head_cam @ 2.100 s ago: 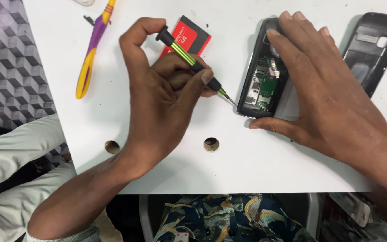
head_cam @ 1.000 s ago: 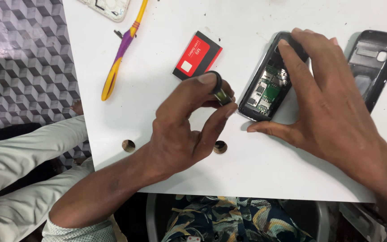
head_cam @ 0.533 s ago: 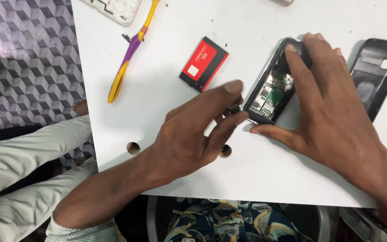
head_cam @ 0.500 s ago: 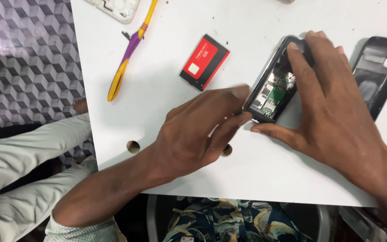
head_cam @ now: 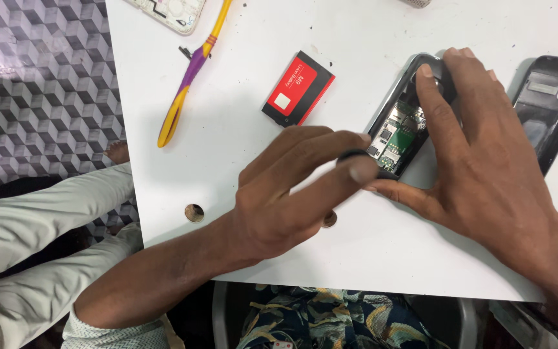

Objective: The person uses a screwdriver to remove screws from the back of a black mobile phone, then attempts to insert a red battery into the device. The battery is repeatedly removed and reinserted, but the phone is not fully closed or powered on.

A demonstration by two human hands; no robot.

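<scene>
The right hand (head_cam: pixel 485 174) pins the opened phone (head_cam: pixel 400 129) flat on the white worktop (head_cam: pixel 356 39), about two o'clock from the left hand (head_cam: pixel 292 194). That hand's grip pinches a small dark tool at the phone's lower edge, apparently working on its internals; steady pressure seems needed.

The tabletop (head_cam: pixel 240 97) is white. On it the battery (head_cam: pixel 298 88) is red on a black body with a small white patch, the tool (head_cam: pixel 192 74) purple and yellow, and the opened phone (head_cam: pixel 400 129) black with a green board inside. The back cover (head_cam: pixel 547 106) is glossy black, perhaps dark grey. The floor (head_cam: pixel 40 84) carries a grey-and-white cube pattern
</scene>
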